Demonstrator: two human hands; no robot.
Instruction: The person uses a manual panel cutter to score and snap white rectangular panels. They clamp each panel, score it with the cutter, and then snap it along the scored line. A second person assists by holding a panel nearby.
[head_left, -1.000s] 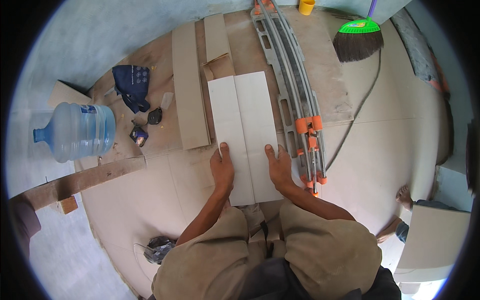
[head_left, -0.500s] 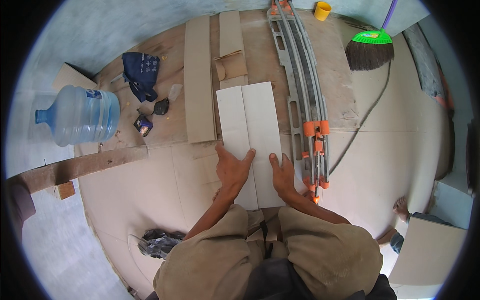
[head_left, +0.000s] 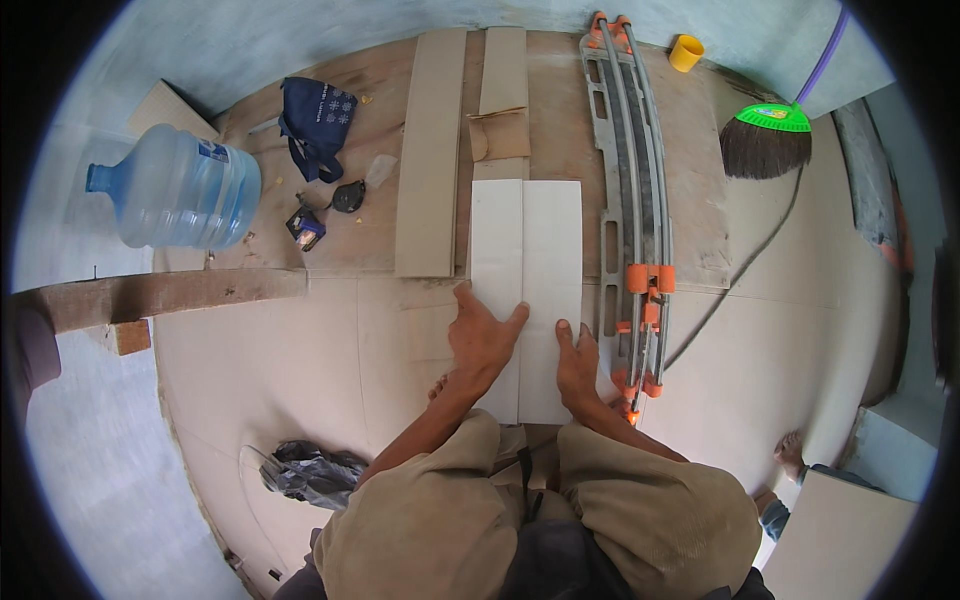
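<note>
Two long white strips, apparently cut tile, lie edge to edge in front of me: a left strip and a right strip, their far ends level. My left hand grips the left strip by its outer edge, thumb on top near the seam. On the other side, my right hand holds the right strip's outer edge, thumb on its face. The fingers under the strips are hidden. Just right of my right hand lies a manual tile cutter with orange fittings and metal rails.
Beyond the strips lie a long beige plank-like tile and another with a brown cardboard piece. Leftward are a water jug, blue bag, tape measure and black plastic bag. A broom and someone's foot are rightward.
My view has turned slightly, so the room sits farther right in the picture. The strips, tilted before, now point straight ahead with level far ends. Both hands keep their hold.
</note>
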